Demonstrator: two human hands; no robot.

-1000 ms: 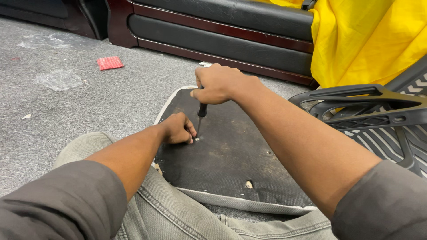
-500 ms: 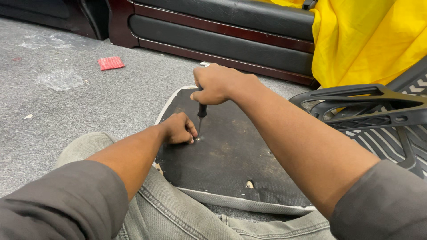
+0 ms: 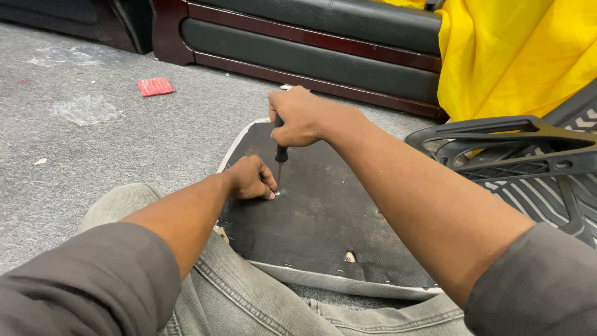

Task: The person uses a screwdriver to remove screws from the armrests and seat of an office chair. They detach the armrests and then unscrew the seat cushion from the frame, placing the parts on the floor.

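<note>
Screwdriver (image 3: 281, 151), upright on the seat base (image 3: 323, 218), gripped in the closed right hand (image 3: 298, 117), while left hand (image 3: 250, 178) fingertips pinch beside its tip, apparently steadying it.

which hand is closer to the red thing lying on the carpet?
Left. The left hand rests on the black seat panel, right of and below the red piece. The right hand, gripping the screwdriver, sits further right.

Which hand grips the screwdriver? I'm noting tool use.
The right hand grips the screwdriver upright by its handle; the left hand only rests beside its tip on the black seat pad.
</note>
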